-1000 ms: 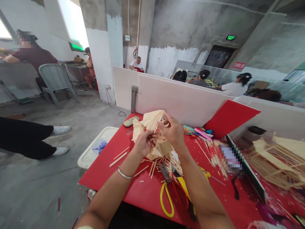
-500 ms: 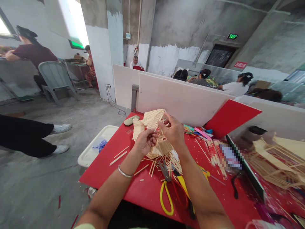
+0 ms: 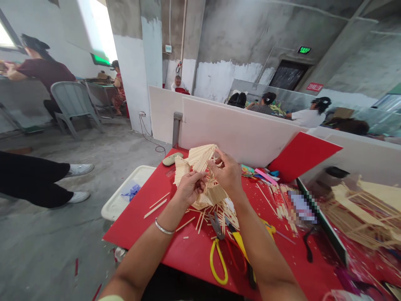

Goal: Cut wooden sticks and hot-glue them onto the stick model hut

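A model built of thin wooden sticks [image 3: 200, 157] stands over the red table, its slatted roof panels tilted at several angles. My left hand [image 3: 191, 187] is closed at its lower front edge, thumb and forefinger pinched on the end of a stick. My right hand [image 3: 226, 170] grips the model's right side with thumb and fingers; the fingertips are partly hidden behind it. Below the hands lies a pile of loose wooden sticks [image 3: 200, 220]. Scissors [image 3: 219, 251] with a yellow and a red handle rest nearer to me, beside another yellow-handled tool [image 3: 239, 241].
A white tray [image 3: 108, 209] with a crumpled blue piece adjoins the red table [image 3: 138, 234] on the left. White boards [image 3: 232, 129] stand upright behind it. Bundled sticks [image 3: 278, 202] lie at right, near a larger stick frame [image 3: 360, 213]. Other people sit farther off.
My left hand's fingers have shifted slightly at the model's lower edge, the forefinger now stretched farther along. The right hand and the model have hardly moved.
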A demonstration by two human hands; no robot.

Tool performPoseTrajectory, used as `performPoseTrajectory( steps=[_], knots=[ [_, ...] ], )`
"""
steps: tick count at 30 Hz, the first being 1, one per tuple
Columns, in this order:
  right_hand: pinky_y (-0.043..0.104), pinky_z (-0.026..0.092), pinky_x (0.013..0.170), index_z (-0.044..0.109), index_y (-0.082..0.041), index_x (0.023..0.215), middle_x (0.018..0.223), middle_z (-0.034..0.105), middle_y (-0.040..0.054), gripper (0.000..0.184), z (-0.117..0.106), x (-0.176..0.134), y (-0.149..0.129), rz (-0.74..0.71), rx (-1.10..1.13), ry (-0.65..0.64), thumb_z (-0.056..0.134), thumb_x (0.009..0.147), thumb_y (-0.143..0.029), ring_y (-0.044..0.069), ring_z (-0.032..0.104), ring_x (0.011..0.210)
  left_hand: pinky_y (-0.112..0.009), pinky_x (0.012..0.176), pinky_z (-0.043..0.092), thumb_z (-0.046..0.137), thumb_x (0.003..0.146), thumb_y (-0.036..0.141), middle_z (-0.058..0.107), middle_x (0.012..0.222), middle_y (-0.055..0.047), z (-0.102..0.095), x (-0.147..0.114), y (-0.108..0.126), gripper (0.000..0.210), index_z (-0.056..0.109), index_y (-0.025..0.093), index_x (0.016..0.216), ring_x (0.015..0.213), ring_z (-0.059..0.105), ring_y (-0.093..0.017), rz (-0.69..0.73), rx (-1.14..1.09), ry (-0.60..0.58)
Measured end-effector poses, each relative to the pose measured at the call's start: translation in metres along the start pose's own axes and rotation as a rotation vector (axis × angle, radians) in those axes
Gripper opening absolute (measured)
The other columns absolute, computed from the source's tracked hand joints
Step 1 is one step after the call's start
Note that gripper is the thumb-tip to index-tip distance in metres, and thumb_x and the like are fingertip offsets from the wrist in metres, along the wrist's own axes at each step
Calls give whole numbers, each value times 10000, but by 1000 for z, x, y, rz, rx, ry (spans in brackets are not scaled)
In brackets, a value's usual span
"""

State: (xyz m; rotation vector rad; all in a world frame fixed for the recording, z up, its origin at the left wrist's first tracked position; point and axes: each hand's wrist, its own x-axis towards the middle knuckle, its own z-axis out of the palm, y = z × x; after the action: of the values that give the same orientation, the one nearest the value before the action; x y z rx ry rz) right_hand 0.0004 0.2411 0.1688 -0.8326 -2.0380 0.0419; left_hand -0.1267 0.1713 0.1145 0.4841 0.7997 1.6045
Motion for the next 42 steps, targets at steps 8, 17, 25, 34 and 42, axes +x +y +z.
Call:
performPoseTrajectory(
  steps=[8, 17, 25, 34, 42],
  knots=[
    [334, 491, 810, 592, -190, 1331, 984, 729, 67, 497, 1, 0, 1, 23, 9, 0, 625, 898, -432, 196, 643, 848, -177, 357, 300, 865, 639, 338, 646, 604, -6, 0, 2, -4, 328, 631, 121, 719, 396, 512, -56, 51, 32, -9],
    [394, 467, 881, 620, -227, 1298, 1021, 682, 87, 453, -15, -18, -11, 24, -38, 42, 600, 913, -464, 234, 592, 955, -161, 357, 306, 884, 627, 374, 642, 585, 6, -5, -20, -6, 353, 667, 121, 742, 387, 493, -43, 35, 109, -68],
    [272, 478, 680, 713, -230, 1099, 931, 690, 35, 271, -48, -78, -25, 241, 362, 35, 570, 947, -403, 151, 605, 787, -196, 471, 428, 854, 688, 362, 685, 633, -33, -9, -74, -28, 278, 736, 131, 789, 495, 582, -93, -20, 341, -213],
    [273, 504, 705, 759, -229, 931, 857, 704, 29, 215, -66, -176, -3, 480, 436, -55, 598, 924, -372, 162, 635, 805, -177, 449, 396, 824, 725, 384, 660, 667, -19, 19, -101, -107, 294, 697, 131, 808, 484, 543, -65, -116, 268, -188],
    [340, 500, 865, 727, -215, 1081, 1018, 723, 75, 330, -97, -256, 58, 586, 7, -112, 473, 993, -406, 208, 657, 941, -156, 383, 309, 832, 708, 362, 658, 666, -8, 23, -102, -154, 359, 670, 131, 930, 427, 508, -50, -234, 228, -123]
  ],
)
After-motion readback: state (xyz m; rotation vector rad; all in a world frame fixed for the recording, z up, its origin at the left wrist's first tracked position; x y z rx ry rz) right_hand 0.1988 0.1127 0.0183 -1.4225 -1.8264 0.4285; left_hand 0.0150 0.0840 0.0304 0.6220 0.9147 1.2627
